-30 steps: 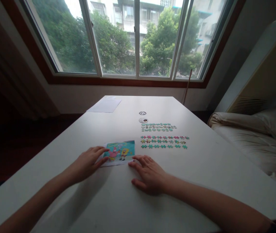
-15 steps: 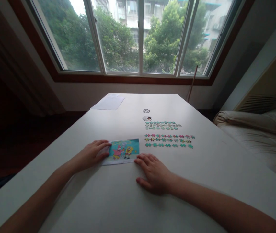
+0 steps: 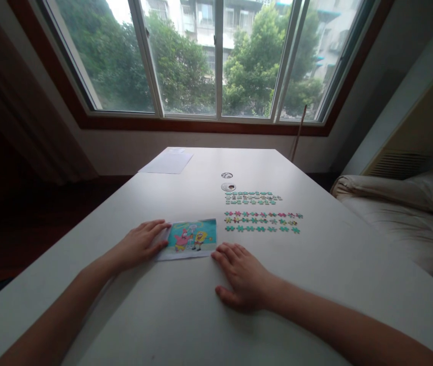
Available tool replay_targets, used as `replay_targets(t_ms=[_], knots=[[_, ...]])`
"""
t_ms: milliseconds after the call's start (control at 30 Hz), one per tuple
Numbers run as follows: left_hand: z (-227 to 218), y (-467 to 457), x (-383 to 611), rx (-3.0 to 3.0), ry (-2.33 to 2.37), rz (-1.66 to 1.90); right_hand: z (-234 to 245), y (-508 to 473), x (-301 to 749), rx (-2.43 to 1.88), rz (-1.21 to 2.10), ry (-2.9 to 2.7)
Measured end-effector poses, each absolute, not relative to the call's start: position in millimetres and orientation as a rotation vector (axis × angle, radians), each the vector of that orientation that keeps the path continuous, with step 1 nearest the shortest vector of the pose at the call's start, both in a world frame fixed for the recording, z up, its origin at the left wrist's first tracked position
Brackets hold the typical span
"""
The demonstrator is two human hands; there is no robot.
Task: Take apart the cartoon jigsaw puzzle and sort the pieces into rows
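Note:
A colourful cartoon picture card (image 3: 191, 238) lies flat on the white table (image 3: 315, 274). My left hand (image 3: 140, 245) rests flat with its fingertips on the card's left edge, fingers stretched out. My right hand (image 3: 244, 274) lies palm down on the table just right of the card's lower corner, fingers spread, holding nothing. Rows of small loose puzzle pieces (image 3: 263, 221) lie beyond my right hand, with another group of greenish puzzle pieces (image 3: 252, 198) further back.
Two small round discs (image 3: 228, 186) sit behind the pieces. A sheet of white paper (image 3: 167, 162) lies at the far left of the table. A cushioned seat (image 3: 403, 208) stands to the right, windows ahead.
Both hands stay in place on and beside the card. Only the camera view has shifted slightly.

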State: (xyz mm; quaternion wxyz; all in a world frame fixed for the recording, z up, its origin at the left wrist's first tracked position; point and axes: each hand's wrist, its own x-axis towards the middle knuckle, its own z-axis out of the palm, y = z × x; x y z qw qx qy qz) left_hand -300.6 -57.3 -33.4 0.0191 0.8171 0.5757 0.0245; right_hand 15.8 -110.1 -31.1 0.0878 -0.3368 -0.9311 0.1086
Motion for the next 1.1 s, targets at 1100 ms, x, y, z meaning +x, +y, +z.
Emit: replay_targets(t_ms=[1100], knots=[[-30, -59, -301, 2.513, 1.719, 0.137, -19, -109, 26, -0.959, 0.262, -2.859]])
